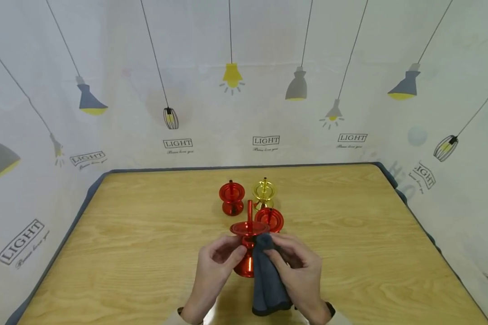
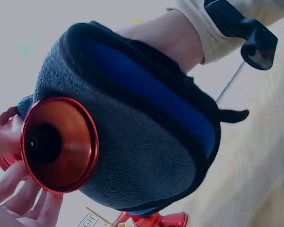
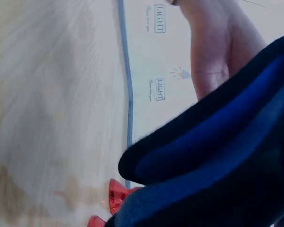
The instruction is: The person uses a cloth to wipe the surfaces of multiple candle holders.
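A shiny red candle holder [image 1: 245, 266], with a round dish and an upright centre tube, is held upright over the near part of the table. My left hand [image 1: 214, 267] grips it at the stem below the dish. In the left wrist view the flared base [image 2: 80, 142] of that candle holder faces the camera and shows its hollow underside. A dark grey-blue cloth [image 1: 268, 284] with a black hem hangs from my right hand [image 1: 302, 271], which pinches it against the candle holder's right side. The cloth [image 3: 199, 198] hides most of the right fingers in the right wrist view.
Behind the hands stand two more red candle holders, one at the back left [image 1: 232, 193] and one close behind the held one [image 1: 274, 220]. A gold candle holder [image 1: 264, 191] stands at the back. The wooden table [image 1: 138, 243] meets a lamp-printed curtain [image 1: 211, 149] at its edges.
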### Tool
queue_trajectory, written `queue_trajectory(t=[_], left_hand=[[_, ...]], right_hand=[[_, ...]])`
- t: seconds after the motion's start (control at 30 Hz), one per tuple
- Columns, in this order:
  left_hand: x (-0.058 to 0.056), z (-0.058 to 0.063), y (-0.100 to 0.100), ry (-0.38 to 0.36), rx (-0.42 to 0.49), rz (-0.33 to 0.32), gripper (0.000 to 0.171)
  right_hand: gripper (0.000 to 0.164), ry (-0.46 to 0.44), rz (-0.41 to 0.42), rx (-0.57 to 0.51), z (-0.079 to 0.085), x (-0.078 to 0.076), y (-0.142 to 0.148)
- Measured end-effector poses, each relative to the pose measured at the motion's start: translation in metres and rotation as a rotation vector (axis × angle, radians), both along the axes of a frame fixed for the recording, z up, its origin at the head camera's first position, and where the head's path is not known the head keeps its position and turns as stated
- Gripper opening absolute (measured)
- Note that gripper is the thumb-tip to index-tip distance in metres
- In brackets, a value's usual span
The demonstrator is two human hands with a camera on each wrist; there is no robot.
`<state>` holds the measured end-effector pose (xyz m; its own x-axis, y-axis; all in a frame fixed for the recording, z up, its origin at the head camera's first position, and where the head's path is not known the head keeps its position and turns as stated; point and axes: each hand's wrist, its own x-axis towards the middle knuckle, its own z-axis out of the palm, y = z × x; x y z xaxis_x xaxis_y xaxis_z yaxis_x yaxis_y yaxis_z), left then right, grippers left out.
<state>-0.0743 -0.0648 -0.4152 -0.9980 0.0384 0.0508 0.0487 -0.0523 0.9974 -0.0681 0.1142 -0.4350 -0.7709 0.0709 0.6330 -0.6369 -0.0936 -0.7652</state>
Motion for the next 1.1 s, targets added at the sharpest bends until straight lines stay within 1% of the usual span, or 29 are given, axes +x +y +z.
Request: queue_trajectory(t=[0.1,0.2,0.23,0.3,0.4,0.43,0.47,0.5,0.53,0.57,0.63,0.7,0.73,0.8,0.83,0.9,0.97,1.03,1.1], left_hand=[[-0.001,-0.002,-0.001,0.005,-0.018,-0.002,0.022],[-0.002,-0.005,-0.004,0.016,-0.005,-0.03,0.024],[-0.002,-0.006,-0.005,0.015,0.011,-0.053,0.025],[-0.003,-0.008,-0.009,0.012,0.069,-0.124,0.031],[-0.004,-0.01,-0.014,-0.013,0.157,-0.24,0.042],[-0.004,-0.01,-0.015,-0.021,0.171,-0.267,0.044],[-0.004,-0.01,-0.016,-0.033,0.183,-0.278,0.045],[-0.005,-0.009,-0.015,-0.043,0.181,-0.273,0.046],[-0.004,-0.008,-0.015,-0.05,0.174,-0.251,0.046],[-0.004,-0.007,-0.013,-0.052,0.161,-0.219,0.045],[-0.002,-0.006,-0.009,-0.037,0.121,-0.129,0.041],[0.001,-0.006,-0.003,0.01,0.073,-0.041,0.034],[0.003,-0.007,-0.001,0.038,0.057,-0.01,0.031],[0.005,-0.008,0.004,0.097,0.023,0.026,0.024],[0.006,-0.008,0.005,0.121,0.012,0.034,0.022],[0.005,-0.009,0.005,0.135,0.007,0.045,0.023],[0.004,-0.009,0.003,0.127,0.008,0.045,0.026],[0.002,-0.01,-0.001,0.093,0.041,0.02,0.029],[0.002,-0.012,-0.006,0.053,0.087,-0.031,0.031]], right_hand=[[0.037,0.022,-0.002,0.037,0.001,0.0,-0.001],[0.037,0.028,0.01,0.044,0.001,0.001,-0.001],[0.038,0.032,0.02,0.034,0.001,0.001,-0.001],[0.038,0.038,0.05,0.005,0.0,0.0,0.0],[0.036,-0.009,0.095,-0.035,0.0,-0.001,0.001],[0.035,-0.029,0.102,-0.042,-0.001,-0.002,0.002],[0.034,-0.048,0.109,-0.05,-0.001,-0.002,0.002],[0.034,-0.068,0.109,-0.051,-0.002,-0.002,0.002],[0.034,-0.074,0.107,-0.054,-0.002,-0.003,0.002],[0.034,-0.069,0.096,-0.05,-0.003,-0.003,0.002],[0.036,-0.035,0.072,-0.035,-0.004,-0.004,0.001],[0.039,0.02,0.03,0.006,-0.003,-0.005,0.0],[0.041,0.056,0.001,0.04,-0.002,-0.005,-0.001],[0.04,0.132,-0.065,0.124,0.001,-0.006,-0.002],[0.038,0.173,-0.097,0.162,0.003,-0.007,-0.002],[0.033,0.235,-0.155,0.23,0.004,-0.007,-0.003],[0.03,0.268,-0.168,0.251,0.005,-0.007,-0.004],[0.03,0.259,-0.12,0.212,0.003,-0.008,-0.005],[0.034,0.208,-0.038,0.14,0.001,-0.008,-0.005]])
